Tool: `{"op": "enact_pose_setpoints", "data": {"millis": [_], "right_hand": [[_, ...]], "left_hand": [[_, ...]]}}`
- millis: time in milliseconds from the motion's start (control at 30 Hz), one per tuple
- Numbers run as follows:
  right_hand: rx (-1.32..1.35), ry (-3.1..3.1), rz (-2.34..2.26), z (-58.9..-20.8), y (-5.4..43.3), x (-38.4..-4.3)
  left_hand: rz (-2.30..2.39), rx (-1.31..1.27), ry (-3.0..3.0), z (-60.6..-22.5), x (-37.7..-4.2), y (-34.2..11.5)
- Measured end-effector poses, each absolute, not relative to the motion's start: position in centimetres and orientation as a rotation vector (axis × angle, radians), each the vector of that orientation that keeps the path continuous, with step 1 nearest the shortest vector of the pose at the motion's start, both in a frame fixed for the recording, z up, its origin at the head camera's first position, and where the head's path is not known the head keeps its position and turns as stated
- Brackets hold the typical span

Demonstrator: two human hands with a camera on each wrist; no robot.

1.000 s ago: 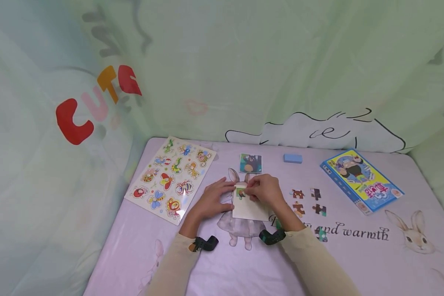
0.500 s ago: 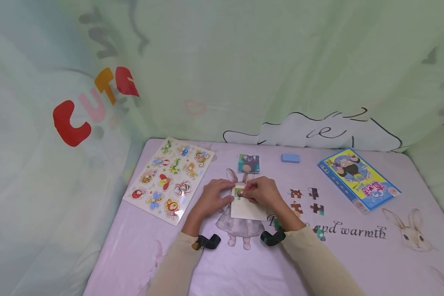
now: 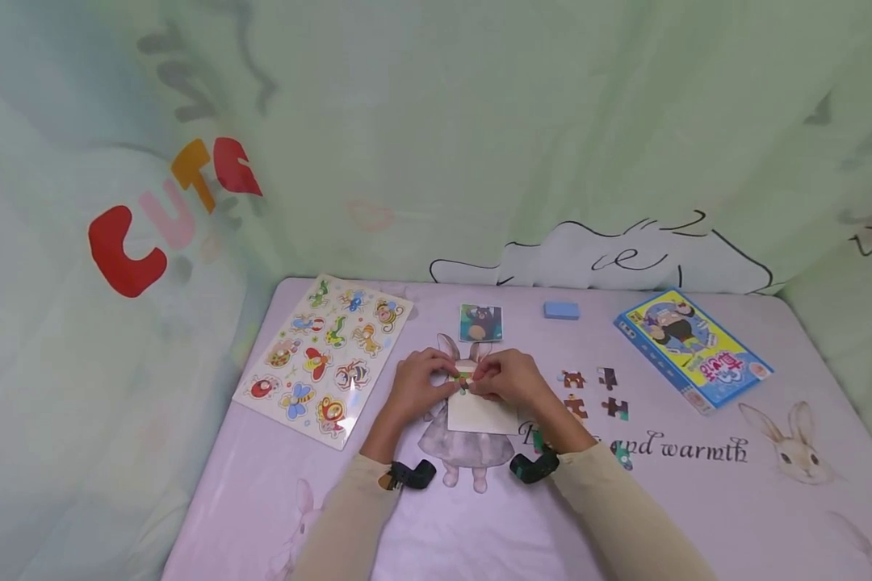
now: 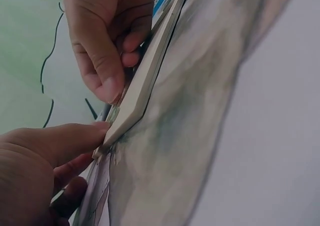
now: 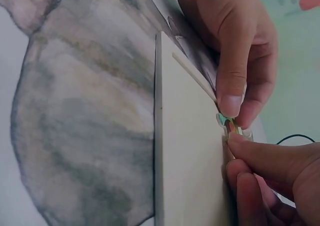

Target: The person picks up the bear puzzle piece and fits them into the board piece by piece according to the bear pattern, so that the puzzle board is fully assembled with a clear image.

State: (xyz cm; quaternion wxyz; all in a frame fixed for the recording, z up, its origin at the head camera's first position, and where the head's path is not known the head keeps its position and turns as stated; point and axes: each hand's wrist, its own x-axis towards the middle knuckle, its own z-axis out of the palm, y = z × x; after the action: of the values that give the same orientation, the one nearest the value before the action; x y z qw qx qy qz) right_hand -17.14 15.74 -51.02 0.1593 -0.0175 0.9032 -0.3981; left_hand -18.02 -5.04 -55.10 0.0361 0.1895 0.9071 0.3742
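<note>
Thumb and forefinger of the right hand (image 3: 507, 379) pinch a small green-and-brown puzzle piece (image 5: 231, 126) at the far left corner of a pale, shallow-rimmed board (image 3: 483, 413), while the left hand (image 3: 419, 385) has its thumb and forefinger at that same corner, though whether they grip the piece, the rim or only touch cannot be told. Fingertips hide part of the piece, and beyond lies a bear picture card (image 3: 480, 323). Outward across the tabletop (image 3: 465, 532) are loose puzzle pieces (image 3: 614, 407) to the right, a blue block (image 3: 561, 311), a bright box (image 3: 693, 351) and, at left, an insect sheet (image 3: 325, 359).
</note>
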Motion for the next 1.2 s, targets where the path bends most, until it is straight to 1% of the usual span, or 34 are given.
{"op": "enact_pose_setpoints", "data": {"millis": [633, 833, 1100, 1200], "right_hand": [[-0.042, 2.591, -1.113, -51.0, 15.8, -17.2], [-0.085, 2.593, -1.123, -50.8, 16.1, -17.0], [-0.2, 2.58, -1.166, -49.3, 18.3, -16.5], [-0.179, 2.605, -1.138, -48.2, 19.7, -16.2]], "left_hand": [[1.137, 0.614, 2.801, -55.2, -17.9, -4.9], [1.144, 0.616, 2.802, -55.2, -17.9, -4.9], [1.131, 0.609, 2.805, -55.3, -18.0, -4.9], [1.145, 0.616, 2.809, -55.3, -18.0, -4.9]]}}
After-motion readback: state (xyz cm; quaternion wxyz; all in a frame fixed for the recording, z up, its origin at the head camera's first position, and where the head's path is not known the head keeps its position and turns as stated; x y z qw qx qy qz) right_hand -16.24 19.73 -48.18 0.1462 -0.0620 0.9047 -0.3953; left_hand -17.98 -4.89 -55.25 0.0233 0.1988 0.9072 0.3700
